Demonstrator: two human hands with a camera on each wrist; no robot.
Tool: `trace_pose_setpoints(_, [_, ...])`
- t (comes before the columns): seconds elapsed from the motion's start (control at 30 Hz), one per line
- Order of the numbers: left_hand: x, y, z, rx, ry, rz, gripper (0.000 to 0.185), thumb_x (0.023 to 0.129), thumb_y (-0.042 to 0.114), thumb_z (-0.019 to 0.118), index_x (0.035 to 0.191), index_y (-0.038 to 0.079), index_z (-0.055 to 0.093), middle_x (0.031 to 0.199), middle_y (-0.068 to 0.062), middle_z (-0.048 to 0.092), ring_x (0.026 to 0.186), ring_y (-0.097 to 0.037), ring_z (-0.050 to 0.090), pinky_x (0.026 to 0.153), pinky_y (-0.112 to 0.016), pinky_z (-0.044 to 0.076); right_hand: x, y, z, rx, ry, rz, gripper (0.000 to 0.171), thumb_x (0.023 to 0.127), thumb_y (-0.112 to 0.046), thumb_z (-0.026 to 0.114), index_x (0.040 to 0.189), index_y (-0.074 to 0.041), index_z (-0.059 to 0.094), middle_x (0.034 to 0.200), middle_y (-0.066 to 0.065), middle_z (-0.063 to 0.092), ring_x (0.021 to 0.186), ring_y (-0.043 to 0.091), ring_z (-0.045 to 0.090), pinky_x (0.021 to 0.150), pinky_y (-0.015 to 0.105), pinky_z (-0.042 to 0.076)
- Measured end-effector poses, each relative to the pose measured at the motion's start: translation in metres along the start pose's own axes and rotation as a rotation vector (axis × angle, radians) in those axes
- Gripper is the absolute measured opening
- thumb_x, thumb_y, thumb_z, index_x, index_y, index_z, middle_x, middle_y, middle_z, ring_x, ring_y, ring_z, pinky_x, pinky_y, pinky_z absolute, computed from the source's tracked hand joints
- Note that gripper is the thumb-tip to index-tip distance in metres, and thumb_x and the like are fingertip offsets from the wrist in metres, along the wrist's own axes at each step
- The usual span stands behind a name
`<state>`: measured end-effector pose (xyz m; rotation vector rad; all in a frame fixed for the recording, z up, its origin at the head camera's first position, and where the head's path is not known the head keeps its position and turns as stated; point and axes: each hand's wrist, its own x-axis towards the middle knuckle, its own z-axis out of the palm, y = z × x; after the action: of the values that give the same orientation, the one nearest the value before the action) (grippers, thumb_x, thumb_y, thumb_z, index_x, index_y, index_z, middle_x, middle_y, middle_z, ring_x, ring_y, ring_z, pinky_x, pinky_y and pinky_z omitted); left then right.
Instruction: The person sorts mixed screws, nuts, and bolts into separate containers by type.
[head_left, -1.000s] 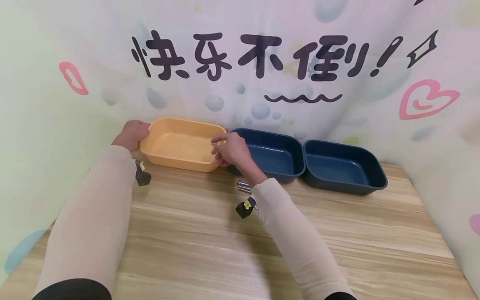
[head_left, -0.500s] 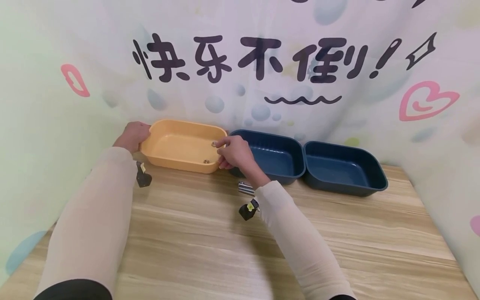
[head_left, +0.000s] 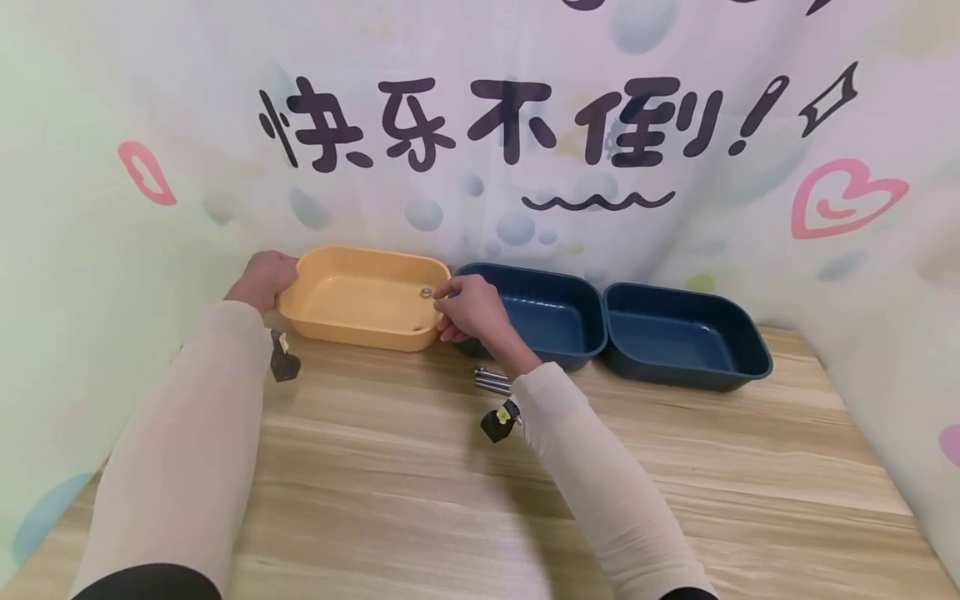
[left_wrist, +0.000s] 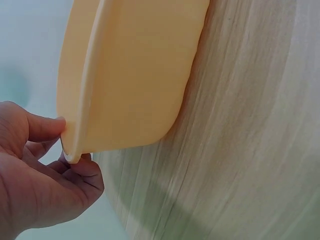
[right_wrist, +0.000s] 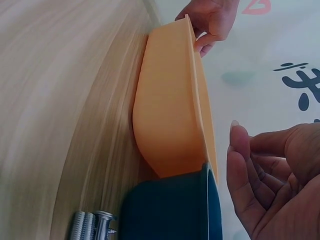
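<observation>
Yellow bin [head_left: 352,304]: shallow rectangular plastic tray, rounded corners, open side up, flat on wooden table at centre left of head view, far edge close to backdrop. Right end touches or slightly overlaps dark blue bin beside it. Small metal nut [head_left: 425,292] at upper right inside bin, just at fingertips; whether it is pinched, cannot tell. Second small piece [head_left: 412,327] low at near right corner inside.
</observation>
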<state>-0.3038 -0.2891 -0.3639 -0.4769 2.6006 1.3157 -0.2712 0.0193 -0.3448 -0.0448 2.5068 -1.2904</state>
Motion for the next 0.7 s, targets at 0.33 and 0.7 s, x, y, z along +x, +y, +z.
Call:
trace_pose_setpoints(0.33, [-0.004, -0.007, 0.0, -0.065, 0.005, -0.001, 0.049, 0.096, 0.012, 0.04, 0.141, -0.008, 0.039, 0.13, -0.024, 0.048, 0.062, -0.008, 0.051, 0.053, -0.021, 0.043, -0.001, -0.003, -0.002, -0.002, -0.009, -0.008, 0.014, 0.095, -0.019, 0.064, 0.106, -0.012, 0.066, 0.073, 0.01, 0.069, 0.057, 0.019, 0.067, 0.055, 0.028, 0.057])
trace_pose_setpoints(0.7, [-0.018, -0.004, -0.009, 0.05, 0.075, 0.026, 0.04, 0.092, 0.031, 0.052, 0.109, -0.006, 0.056, 0.082, -0.007, 0.052, 0.069, -0.02, 0.048, 0.058, -0.028, 0.041, -0.004, -0.001, -0.007, 0.007, -0.023, -0.03, 0.021, 0.094, -0.022, 0.064, 0.112, -0.01, 0.067, 0.075, 0.011, 0.069, 0.06, 0.021, 0.068, 0.056, 0.029, 0.057])
